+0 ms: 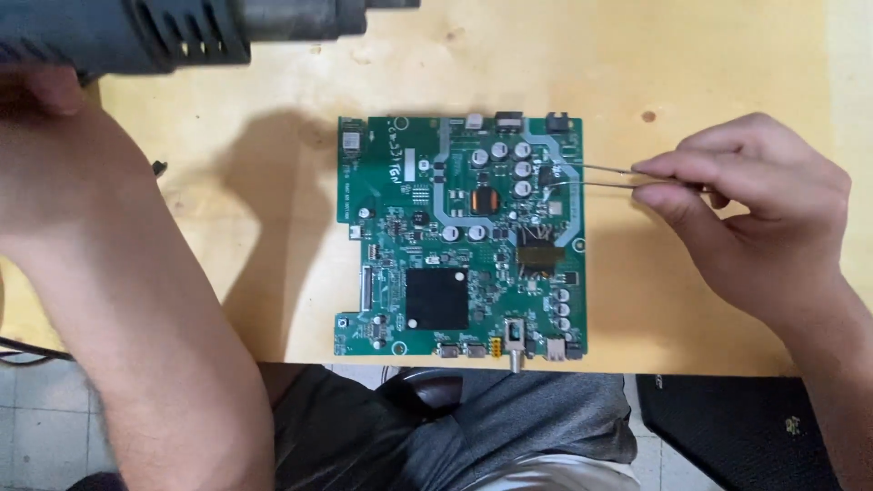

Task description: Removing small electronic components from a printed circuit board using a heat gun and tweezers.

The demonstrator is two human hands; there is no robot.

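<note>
Head view, looking straight down at a pale wooden counter (691,318). Green rectangular circuit board (461,236) lies flat in the middle, with a black square chip (436,298) low centre, a cluster of silver round capacitors (509,164) near the top and connectors along the bottom edge.

Right hand (755,209) is closed in a pinch on thin metal tweezers (596,175). The tweezer tips reach over the board's right edge, at a small dark component (548,175) just beside the capacitor cluster. Too small to tell whether the tips grip it or only touch it.

Left hand (41,91) is at the top left corner, mostly cut off by the frame. It looks wrapped round the handle of a dark grey heat gun (182,32), but the fingers are barely visible, so the grip is a judgement. The gun's barrel points right along the top edge, well apart from the board and not aimed at the tweezer spot.

Progress, judged: early or mid rework. The board looks fully populated and no loose part lies on the counter. The component at the tweezer tips sits on the board, not lifted away. Heat is not on that spot now.

Grey trousers (509,427) and tiled floor (36,418) show below the counter edge.
</note>
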